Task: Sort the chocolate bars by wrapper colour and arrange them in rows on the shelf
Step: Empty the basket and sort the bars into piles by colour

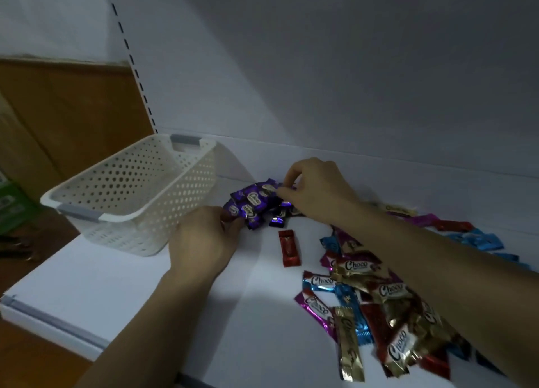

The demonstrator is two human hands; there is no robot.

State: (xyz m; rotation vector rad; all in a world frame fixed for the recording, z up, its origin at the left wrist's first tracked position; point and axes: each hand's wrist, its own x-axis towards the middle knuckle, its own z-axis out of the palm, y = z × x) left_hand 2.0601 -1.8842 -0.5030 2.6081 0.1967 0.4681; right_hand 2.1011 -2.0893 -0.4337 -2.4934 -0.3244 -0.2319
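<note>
Purple foil-wrapped chocolate bars lie clustered on the white shelf, just right of the white perforated plastic basket. Left grip pinches the cluster's basket-side end; right grip pinches its opposite end.

A shop, seemingly: white display shelf with a slotted upright, strewn with wrapped chocolate bars.

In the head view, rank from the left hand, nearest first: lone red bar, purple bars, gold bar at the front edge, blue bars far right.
1. Purple-wrapped chocolate bars: gripped by the left hand.
2. Lone red-wrapped bar: just right of it.
3. Long gold-wrapped bar: front edge, right.
4. Blue-wrapped bars: far right, back.
</note>
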